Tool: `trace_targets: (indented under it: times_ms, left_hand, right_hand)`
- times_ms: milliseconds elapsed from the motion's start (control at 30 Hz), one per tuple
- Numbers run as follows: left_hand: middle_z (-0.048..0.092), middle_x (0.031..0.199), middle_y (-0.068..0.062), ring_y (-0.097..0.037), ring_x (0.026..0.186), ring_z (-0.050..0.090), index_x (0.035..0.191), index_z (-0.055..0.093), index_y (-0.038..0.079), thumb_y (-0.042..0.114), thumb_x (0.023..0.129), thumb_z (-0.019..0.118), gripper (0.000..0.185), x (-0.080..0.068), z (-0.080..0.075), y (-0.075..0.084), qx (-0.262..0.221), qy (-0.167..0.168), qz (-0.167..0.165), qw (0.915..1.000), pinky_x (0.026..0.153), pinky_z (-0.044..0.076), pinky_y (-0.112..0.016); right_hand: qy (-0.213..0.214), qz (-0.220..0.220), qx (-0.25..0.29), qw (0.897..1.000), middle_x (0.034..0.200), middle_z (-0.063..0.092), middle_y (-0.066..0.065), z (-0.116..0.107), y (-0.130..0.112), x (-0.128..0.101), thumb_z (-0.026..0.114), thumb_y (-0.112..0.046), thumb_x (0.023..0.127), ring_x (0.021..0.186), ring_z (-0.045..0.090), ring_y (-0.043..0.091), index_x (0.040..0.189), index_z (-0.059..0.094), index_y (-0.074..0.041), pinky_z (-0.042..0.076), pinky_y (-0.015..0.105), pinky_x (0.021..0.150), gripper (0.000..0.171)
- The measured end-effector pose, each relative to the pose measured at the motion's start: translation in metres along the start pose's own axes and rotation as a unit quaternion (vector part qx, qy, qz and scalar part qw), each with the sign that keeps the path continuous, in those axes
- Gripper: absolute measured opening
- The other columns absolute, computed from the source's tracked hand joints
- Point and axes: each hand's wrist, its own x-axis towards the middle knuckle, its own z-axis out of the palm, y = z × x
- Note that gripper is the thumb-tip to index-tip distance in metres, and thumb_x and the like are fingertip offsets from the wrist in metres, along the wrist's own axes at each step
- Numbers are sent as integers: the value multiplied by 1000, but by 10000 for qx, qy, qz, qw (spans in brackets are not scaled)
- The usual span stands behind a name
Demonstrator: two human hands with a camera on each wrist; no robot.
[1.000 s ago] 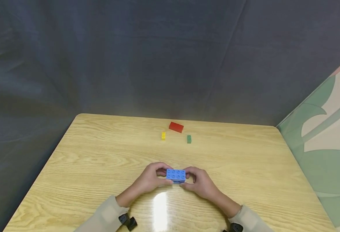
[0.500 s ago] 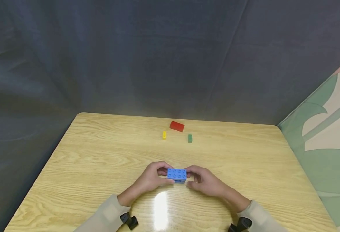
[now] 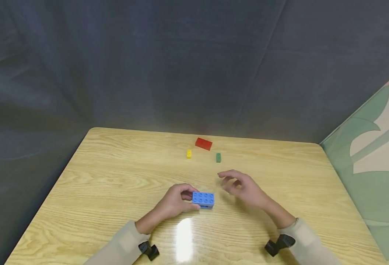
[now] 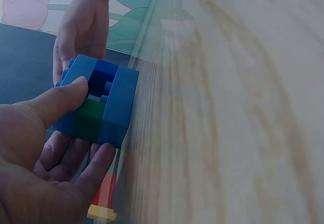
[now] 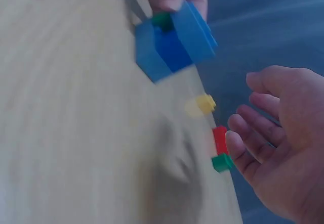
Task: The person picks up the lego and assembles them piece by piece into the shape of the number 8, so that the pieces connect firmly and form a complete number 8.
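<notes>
Pinched at one end in the left hand (image 3: 174,202), thumb on the near side and fingers round behind: blue brick stack (image 3: 203,198), near the middle of the wooden table's (image 3: 115,169) near half. Cannot tell for sure whether resting fully on the wood. With the right hand (image 3: 245,187), no hold on anything: fingers loosely bent, well parted from the thumb, raised over the table between stack and small green brick (image 3: 218,158). Could swivel or tip the stack if bumped at its free right end, being steadied from one side only. Could also spring the layers apart with too hard or lopsided a squeeze, if not pressed fully home. Might flick small green brick aside with a low or hasty reach, or brush yellow brick (image 3: 189,154) and red brick (image 3: 203,144) close by. Worst placed for a shove: red brick, nearest the far edge. No box, tray or cup in view. Closest to a container: hollow in the stack's middle layer, open at the side, walled by green filler brick (image 4: 88,120) at the left-hand end and dark blue brick (image 5: 172,52) at the other. Inside, only blue studs (image 4: 107,88) to be made out.
</notes>
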Motion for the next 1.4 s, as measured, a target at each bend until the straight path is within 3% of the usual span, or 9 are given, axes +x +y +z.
trace_targets:
  times_ms: [167, 467, 767, 1000, 1233, 1400]
  left_hand:
    - [70, 103, -4, -15, 90, 70, 112, 71, 4, 8, 79, 88, 37, 1, 0, 1, 28, -7, -141, 9999, 78, 58, -24]
    - [70, 102, -3, -14, 90, 70, 111, 71, 3, 7, 79, 88, 37, 2, 0, 1, 79, -36, -114, 9999, 78, 58, -23]
    - [70, 102, -4, -15, 90, 70, 111, 71, 2, 7, 79, 88, 37, 2, 0, 1, 94, -30, -34, 9999, 79, 58, -23]
    - [70, 104, -3, -15, 92, 70, 112, 71, 4, 8, 80, 88, 37, 2, -1, 1, 143, -52, -42, 9999, 82, 58, -26]
    - [70, 103, -2, -14, 92, 70, 112, 71, 5, 8, 80, 88, 36, 2, -1, 1, 169, -62, -52, 9998, 83, 58, -26]
    - [70, 103, -3, -15, 92, 70, 111, 71, 5, 7, 79, 88, 36, 2, 0, 1, 132, -69, -61, 9999, 83, 58, -26]
  right_hand:
    - [272, -32, -40, 9996, 130, 64, 20, -16, 7, 10, 70, -3, 96, 111, 62, 32, 132, 63, 1, 57, 32, 83, 38]
    - [600, 93, -116, 9981, 133, 63, 22, -36, 22, 28, 70, -6, 97, 115, 61, 34, 135, 61, 1, 56, 32, 85, 40]
    - [726, -9, 359, 9967, 135, 57, 31, -39, 40, 47, 69, 2, 95, 118, 56, 48, 135, 57, 10, 58, 26, 78, 43]
    - [757, 335, 346, 9960, 137, 58, 27, -36, 51, 63, 70, -1, 95, 119, 57, 41, 137, 57, 8, 57, 25, 80, 45]
    - [715, 607, 298, 9952, 142, 57, 21, -35, 59, 73, 72, -10, 96, 124, 56, 40, 140, 57, 3, 49, 52, 101, 48]
    - [656, 660, 298, 9952, 141, 58, 21, -30, 62, 80, 72, -8, 95, 123, 57, 41, 140, 57, 2, 45, 58, 105, 49]
